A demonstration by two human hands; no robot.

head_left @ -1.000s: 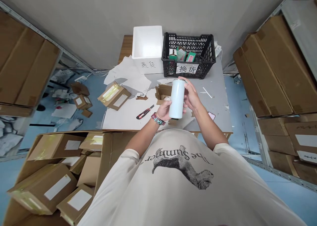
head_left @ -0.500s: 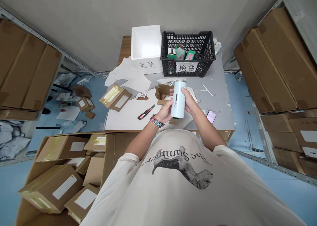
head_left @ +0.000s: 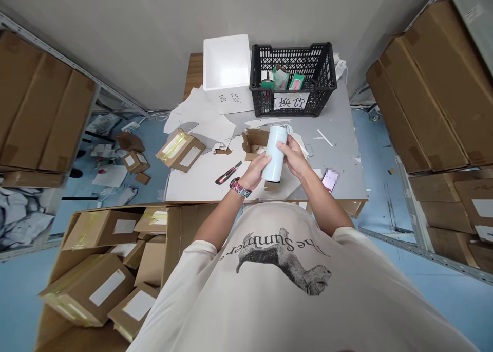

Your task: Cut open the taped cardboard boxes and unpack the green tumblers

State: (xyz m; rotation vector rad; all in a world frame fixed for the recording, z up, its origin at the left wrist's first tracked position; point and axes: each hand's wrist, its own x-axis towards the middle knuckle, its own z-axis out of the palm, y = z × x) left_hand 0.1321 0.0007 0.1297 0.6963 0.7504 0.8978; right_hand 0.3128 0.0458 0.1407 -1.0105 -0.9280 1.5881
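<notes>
Between my two hands is a light blue tumbler [head_left: 275,154], held slightly tilted above the table. My left hand [head_left: 254,171] grips its lower left side, while my right hand [head_left: 293,156] wraps its upper right side with the thumb across the front. A pale strap loop shows at the lid. Behind the tumbler stands an opened small cardboard box [head_left: 250,145], partly hidden by it. A red and black box cutter [head_left: 228,173] lies to the left of my left hand. Beyond it rests a taped parcel [head_left: 181,150] with white labels.
At the back of the table [head_left: 341,136] are a white foam box [head_left: 227,74] and a black crate [head_left: 293,82] holding several small green boxes. A phone [head_left: 329,180] lies at right. A large carton [head_left: 173,234] of parcels stands at lower left; shelves flank both sides.
The tumbler has been turned in my hands, so the dark print on its front no longer shows and the strap appears at the right of the lid. Its tilt has increased slightly.
</notes>
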